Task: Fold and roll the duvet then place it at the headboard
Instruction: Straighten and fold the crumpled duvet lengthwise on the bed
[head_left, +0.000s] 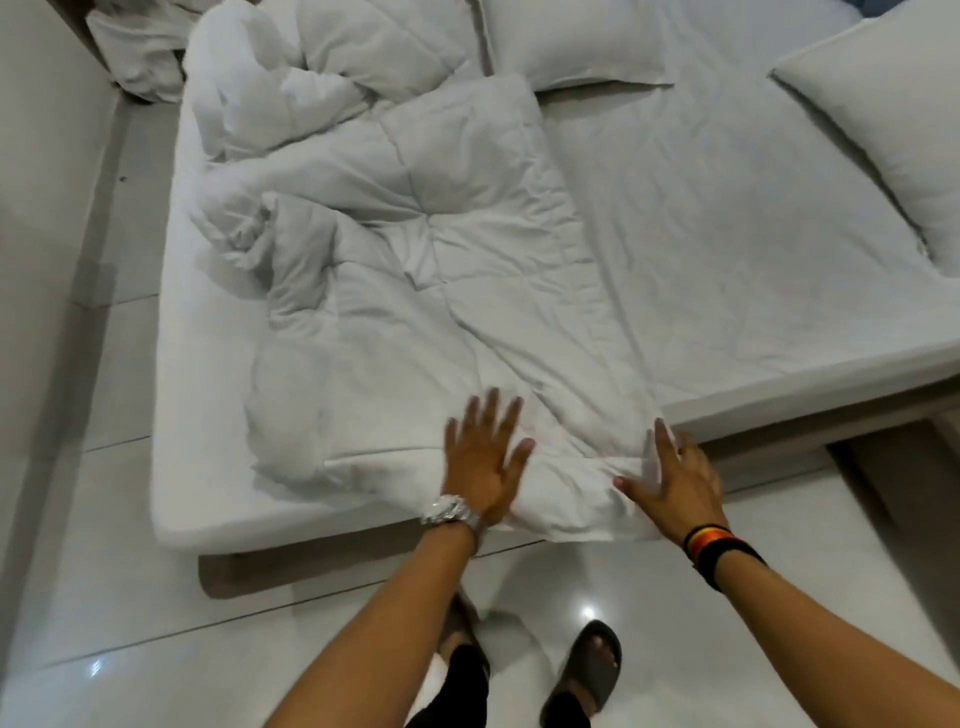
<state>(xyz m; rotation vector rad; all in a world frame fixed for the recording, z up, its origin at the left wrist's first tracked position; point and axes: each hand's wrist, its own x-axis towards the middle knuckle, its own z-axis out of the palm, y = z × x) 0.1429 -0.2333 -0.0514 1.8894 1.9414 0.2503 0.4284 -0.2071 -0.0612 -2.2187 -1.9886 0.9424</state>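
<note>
A white quilted duvet (415, 260) lies rumpled along the left half of the bed, bunched up at the far end and flatter near me. My left hand (485, 457), a silver watch on its wrist, rests flat on the duvet's near part with fingers spread. My right hand (675, 478), with a dark striped band on the wrist, presses flat with spread fingers on the duvet's near right corner at the mattress edge. Neither hand holds any fabric.
The mattress (727, 234) has a bare white sheet on its right half. Two pillows lie at the far side, one (576, 41) in the middle and one (893, 130) at the right. A crumpled white cloth (135, 57) sits at the far left. Glossy floor tiles (156, 649) surround my sandalled feet.
</note>
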